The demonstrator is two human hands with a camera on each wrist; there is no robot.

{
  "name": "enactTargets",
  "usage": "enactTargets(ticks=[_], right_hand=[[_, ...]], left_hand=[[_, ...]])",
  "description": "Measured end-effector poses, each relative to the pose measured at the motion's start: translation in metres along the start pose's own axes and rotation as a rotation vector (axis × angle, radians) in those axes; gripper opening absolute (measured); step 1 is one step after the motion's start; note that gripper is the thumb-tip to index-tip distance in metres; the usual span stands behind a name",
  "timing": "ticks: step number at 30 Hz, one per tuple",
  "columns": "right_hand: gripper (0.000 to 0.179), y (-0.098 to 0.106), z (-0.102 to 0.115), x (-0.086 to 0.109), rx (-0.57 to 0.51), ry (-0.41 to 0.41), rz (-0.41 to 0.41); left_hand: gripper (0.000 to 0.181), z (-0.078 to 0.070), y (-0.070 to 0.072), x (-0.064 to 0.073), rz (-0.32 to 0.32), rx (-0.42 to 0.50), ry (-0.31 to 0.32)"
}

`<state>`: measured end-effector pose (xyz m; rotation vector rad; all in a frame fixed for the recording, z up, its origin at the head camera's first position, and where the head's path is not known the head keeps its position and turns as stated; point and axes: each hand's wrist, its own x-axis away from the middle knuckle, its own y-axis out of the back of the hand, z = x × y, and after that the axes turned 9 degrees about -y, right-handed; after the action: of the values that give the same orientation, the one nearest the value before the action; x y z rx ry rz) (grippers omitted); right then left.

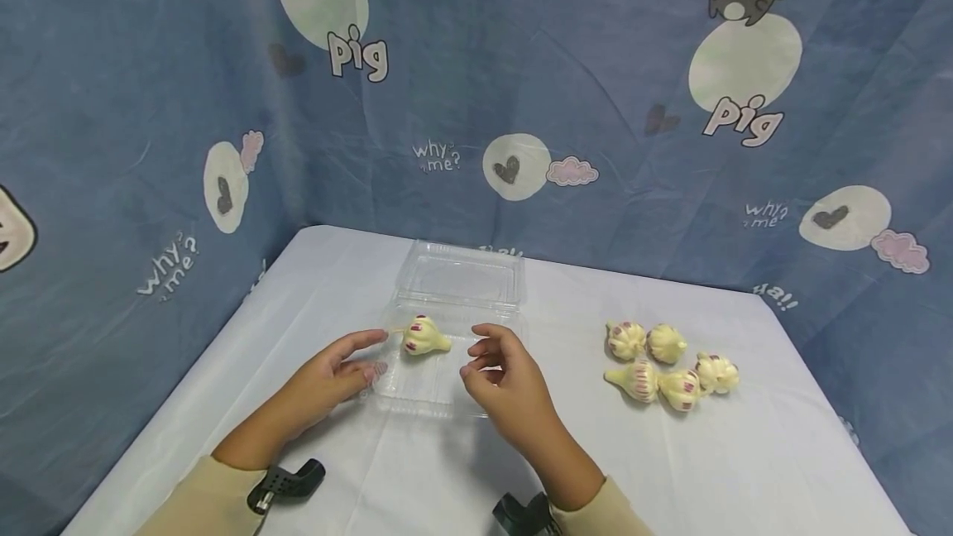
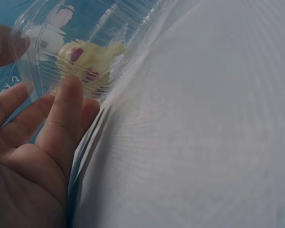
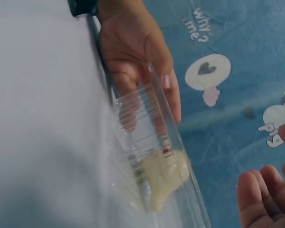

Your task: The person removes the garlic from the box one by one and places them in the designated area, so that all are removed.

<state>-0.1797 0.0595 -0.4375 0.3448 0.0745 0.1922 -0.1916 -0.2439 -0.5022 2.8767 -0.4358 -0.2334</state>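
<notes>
A clear plastic clamshell box (image 1: 417, 394) lies with its lid folded back. Inside it sits one garlic bulb (image 1: 423, 336), cream with purplish patches, its pointed end towards the right. My left hand (image 1: 331, 372) is at the box's left side, fingers relaxed, thumb and index fingertips right at the wall; the left wrist view shows the thumb in front of the ribbed plastic and the bulb (image 2: 88, 64) behind it. Over the box's right side hovers my right hand (image 1: 510, 383), its fingers loosely bent with nothing between them.
Several more garlic bulbs (image 1: 681, 389) lie grouped on the white-covered table (image 1: 774, 445) to the right of the box. The transparent lid (image 1: 462, 275) extends towards the back edge. A blue cloth (image 1: 462, 81) with pig prints hangs behind and around the table.
</notes>
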Motion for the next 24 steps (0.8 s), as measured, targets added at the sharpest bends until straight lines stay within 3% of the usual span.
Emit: enactTargets(ticks=[10,24], right_hand=[[0.050,-0.007,0.004,-0.010,0.083,-0.004,-0.016],[0.048,-0.028,0.010,-0.026,-0.049,-0.014,0.067]], left_hand=[[0.061,0.002,-0.003,-0.003,0.011,0.004,-0.010],[0.060,0.002,0.000,-0.001,0.007,0.019,-0.042]])
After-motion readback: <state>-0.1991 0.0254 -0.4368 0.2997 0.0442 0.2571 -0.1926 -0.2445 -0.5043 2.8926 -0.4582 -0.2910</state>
